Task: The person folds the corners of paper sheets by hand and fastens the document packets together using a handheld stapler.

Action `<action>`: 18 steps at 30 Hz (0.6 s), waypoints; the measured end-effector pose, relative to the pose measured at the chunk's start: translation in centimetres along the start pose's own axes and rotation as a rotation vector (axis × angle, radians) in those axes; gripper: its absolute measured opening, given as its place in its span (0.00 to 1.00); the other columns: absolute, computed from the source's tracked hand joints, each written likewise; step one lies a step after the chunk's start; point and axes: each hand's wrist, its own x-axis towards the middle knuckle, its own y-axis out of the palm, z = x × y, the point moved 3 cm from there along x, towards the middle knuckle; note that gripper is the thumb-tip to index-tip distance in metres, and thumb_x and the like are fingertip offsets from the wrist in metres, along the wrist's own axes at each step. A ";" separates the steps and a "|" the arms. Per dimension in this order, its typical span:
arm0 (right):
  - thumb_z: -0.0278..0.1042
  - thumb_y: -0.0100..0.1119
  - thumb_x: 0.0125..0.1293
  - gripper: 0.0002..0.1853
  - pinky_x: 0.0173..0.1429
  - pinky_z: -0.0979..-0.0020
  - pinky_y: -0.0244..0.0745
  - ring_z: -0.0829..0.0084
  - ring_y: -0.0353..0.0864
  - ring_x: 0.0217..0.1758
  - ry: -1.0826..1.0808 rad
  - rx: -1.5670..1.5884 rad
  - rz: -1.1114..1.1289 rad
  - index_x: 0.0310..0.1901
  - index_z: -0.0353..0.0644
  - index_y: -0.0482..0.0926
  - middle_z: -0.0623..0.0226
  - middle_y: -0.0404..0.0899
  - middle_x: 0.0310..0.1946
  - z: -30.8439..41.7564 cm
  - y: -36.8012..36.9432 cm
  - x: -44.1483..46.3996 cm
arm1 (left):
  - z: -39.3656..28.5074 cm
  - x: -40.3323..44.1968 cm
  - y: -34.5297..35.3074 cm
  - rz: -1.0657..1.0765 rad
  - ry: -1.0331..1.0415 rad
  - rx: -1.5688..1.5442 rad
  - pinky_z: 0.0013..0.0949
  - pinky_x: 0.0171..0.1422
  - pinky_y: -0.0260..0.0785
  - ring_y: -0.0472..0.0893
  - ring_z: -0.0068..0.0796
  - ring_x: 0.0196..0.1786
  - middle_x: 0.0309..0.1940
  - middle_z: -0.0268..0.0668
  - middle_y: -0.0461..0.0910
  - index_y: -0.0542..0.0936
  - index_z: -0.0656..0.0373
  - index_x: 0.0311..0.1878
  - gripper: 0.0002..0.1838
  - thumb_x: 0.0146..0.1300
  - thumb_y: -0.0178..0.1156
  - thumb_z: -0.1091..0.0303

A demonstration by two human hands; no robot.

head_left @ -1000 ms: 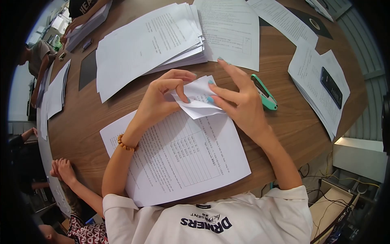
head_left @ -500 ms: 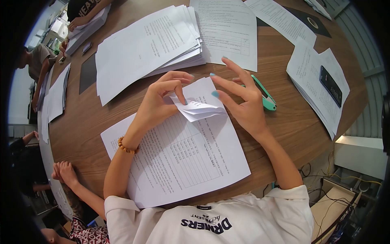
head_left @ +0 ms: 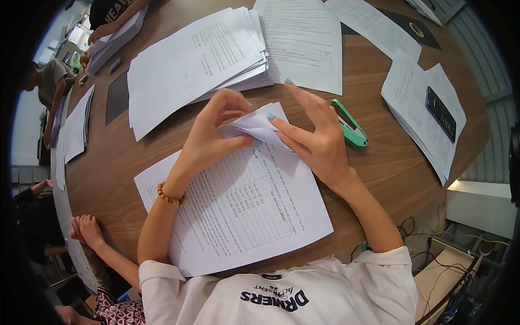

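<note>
A printed stack of sheets (head_left: 233,216) lies before me with its far corner folded up (head_left: 260,127). My left hand (head_left: 214,130), curled with its thumb at the near side of the fold, grips that corner. From the other side my right hand (head_left: 319,143) pinches the fold, thumb and a finger pressed on the paper while another finger sticks up. The underside of the fold is hidden. Just beyond my right hand lies a teal stapler (head_left: 351,127) on the wooden table.
A thick pile of papers (head_left: 195,65) stands at the far side beside a loose printed sheet (head_left: 303,43). To the right, a phone (head_left: 440,114) rests on more papers (head_left: 406,108). A tape roll (head_left: 416,29) sits farther back. Other people's hands (head_left: 86,230) are at the left edge.
My right hand has moved left and down onto the folded corner, which is pressed flatter. My left hand has shifted its fingers but stays at the fold.
</note>
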 end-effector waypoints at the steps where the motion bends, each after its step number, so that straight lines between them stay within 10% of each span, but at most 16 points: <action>1: 0.34 0.68 0.51 0.12 0.56 0.64 0.68 0.62 0.71 0.58 -0.023 -0.018 -0.006 0.40 0.50 0.85 0.62 0.70 0.60 0.1 0.0 -0.1 | 0.0 0.0 0.0 -0.008 -0.022 -0.007 0.33 0.65 0.64 0.73 0.26 0.56 0.50 0.37 0.74 0.74 0.56 0.26 0.14 0.39 0.70 0.80; 18: 0.31 0.67 0.52 0.13 0.56 0.63 0.69 0.59 0.69 0.60 0.123 0.113 0.054 0.42 0.44 0.85 0.60 0.70 0.60 -1.1 0.4 0.2 | 0.4 -0.1 -0.1 0.026 0.103 0.035 0.37 0.63 0.65 0.72 0.34 0.59 0.53 0.35 0.74 0.79 0.56 0.20 0.09 0.37 0.69 0.80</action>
